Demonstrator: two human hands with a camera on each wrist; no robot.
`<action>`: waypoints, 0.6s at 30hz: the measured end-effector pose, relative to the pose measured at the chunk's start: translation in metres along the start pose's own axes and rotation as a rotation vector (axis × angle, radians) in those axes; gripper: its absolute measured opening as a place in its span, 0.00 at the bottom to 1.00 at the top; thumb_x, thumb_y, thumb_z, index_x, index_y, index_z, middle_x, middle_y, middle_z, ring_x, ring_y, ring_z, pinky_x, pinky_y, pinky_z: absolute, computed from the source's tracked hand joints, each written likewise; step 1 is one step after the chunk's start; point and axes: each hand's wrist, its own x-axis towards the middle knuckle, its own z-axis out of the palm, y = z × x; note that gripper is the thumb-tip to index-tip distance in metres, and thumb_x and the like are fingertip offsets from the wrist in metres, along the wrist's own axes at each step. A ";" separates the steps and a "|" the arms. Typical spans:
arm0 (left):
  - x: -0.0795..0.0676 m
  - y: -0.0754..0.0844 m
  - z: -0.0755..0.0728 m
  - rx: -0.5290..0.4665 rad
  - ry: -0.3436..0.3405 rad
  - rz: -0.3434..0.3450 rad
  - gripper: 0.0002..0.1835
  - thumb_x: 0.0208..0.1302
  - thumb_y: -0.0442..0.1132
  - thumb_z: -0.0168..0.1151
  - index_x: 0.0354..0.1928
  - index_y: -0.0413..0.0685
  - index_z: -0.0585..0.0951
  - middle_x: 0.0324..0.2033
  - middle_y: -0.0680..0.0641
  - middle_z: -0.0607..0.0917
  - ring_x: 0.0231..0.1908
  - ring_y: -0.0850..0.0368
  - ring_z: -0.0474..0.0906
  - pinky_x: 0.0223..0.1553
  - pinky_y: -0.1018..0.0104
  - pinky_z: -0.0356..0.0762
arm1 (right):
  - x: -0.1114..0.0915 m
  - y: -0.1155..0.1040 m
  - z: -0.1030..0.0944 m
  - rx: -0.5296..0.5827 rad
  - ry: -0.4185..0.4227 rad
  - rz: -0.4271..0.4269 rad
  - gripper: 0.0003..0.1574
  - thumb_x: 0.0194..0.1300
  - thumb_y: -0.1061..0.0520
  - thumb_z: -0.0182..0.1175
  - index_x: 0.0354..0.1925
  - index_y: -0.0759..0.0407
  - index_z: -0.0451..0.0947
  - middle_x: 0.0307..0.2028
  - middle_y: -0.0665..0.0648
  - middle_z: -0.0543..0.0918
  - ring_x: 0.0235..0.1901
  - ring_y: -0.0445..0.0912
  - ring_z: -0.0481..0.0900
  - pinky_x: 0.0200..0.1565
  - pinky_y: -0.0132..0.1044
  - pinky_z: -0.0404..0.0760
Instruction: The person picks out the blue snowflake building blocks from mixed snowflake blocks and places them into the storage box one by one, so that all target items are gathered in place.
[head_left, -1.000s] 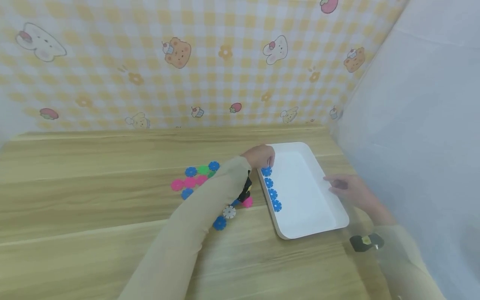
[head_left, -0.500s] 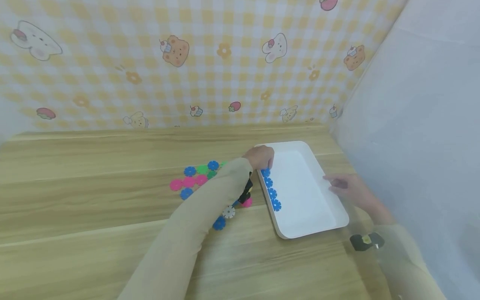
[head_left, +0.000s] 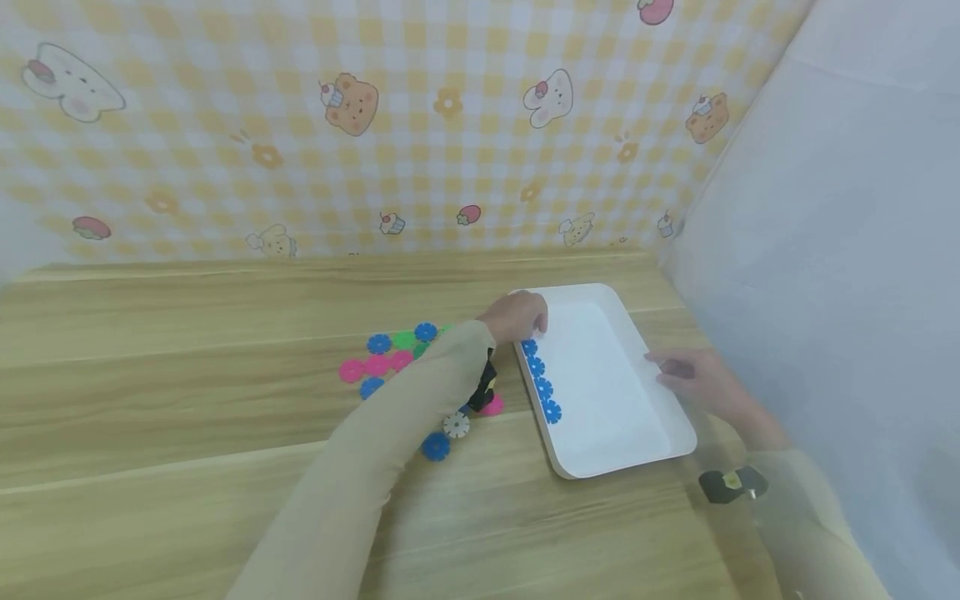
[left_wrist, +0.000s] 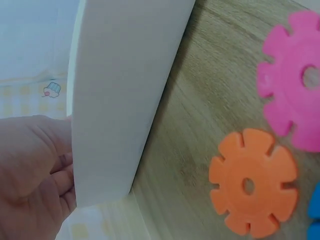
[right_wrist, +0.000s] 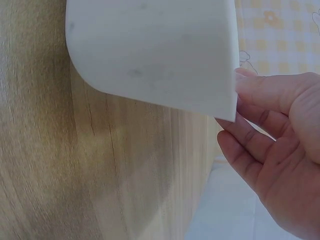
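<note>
In the head view a white tray [head_left: 611, 383] lies on the table, with a row of several blue notched discs [head_left: 543, 388] along its left inner side. My left hand [head_left: 517, 316] reaches over the tray's far left rim, fingers bent downward just beyond the row. The tray wall [left_wrist: 120, 100] hides its fingertips in the left wrist view, so whatever they hold is out of sight. My right hand [head_left: 697, 379] pinches the tray's right rim. Thumb and fingers [right_wrist: 247, 142] meet at that edge in the right wrist view.
Left of the tray lie loose notched discs, including pink [head_left: 377, 365], green [head_left: 405, 340], white [head_left: 456, 425] and blue [head_left: 436, 447], partly covered by my left sleeve [head_left: 375, 450]. An orange disc [left_wrist: 252, 182] shows close to the tray. A white curtain [head_left: 840, 250] borders the right side.
My left hand and cuff have shifted slightly leftward at the tray's far left rim. The right hand and the tray stay in place.
</note>
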 end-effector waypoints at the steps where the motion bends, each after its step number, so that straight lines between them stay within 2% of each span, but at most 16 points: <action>1: -0.001 -0.001 -0.001 -0.036 0.017 0.005 0.13 0.59 0.25 0.54 0.42 0.45 0.81 0.41 0.50 0.80 0.44 0.58 0.74 0.47 0.71 0.71 | 0.001 0.000 0.000 0.003 -0.001 -0.001 0.19 0.59 0.67 0.58 0.51 0.69 0.74 0.44 0.68 0.79 0.40 0.58 0.79 0.42 0.47 0.77; 7: -0.011 -0.015 -0.011 -0.237 0.117 0.064 0.12 0.58 0.25 0.55 0.42 0.41 0.80 0.40 0.45 0.80 0.42 0.57 0.73 0.45 0.71 0.71 | 0.004 -0.001 0.002 -0.007 0.012 -0.023 0.19 0.58 0.67 0.59 0.50 0.69 0.75 0.42 0.66 0.81 0.38 0.55 0.79 0.40 0.38 0.78; 12: -0.018 -0.037 -0.019 -0.338 0.172 0.115 0.12 0.57 0.23 0.54 0.42 0.37 0.80 0.41 0.41 0.81 0.42 0.55 0.75 0.45 0.69 0.72 | 0.004 0.000 0.003 -0.009 0.021 -0.060 0.18 0.58 0.68 0.58 0.49 0.70 0.75 0.43 0.68 0.80 0.38 0.57 0.79 0.40 0.41 0.78; 15: -0.025 -0.050 -0.023 -0.364 0.193 0.099 0.13 0.56 0.23 0.53 0.42 0.37 0.80 0.41 0.41 0.81 0.42 0.54 0.75 0.45 0.68 0.72 | 0.004 0.003 0.003 -0.009 0.014 -0.055 0.19 0.58 0.68 0.58 0.49 0.70 0.75 0.44 0.69 0.79 0.39 0.58 0.78 0.41 0.38 0.78; 18: -0.036 -0.064 -0.029 -0.365 0.200 0.065 0.13 0.54 0.24 0.54 0.42 0.36 0.80 0.41 0.41 0.80 0.42 0.53 0.75 0.45 0.66 0.72 | 0.002 0.006 0.003 -0.011 0.018 -0.060 0.19 0.58 0.67 0.59 0.49 0.70 0.75 0.44 0.68 0.79 0.40 0.54 0.79 0.41 0.29 0.75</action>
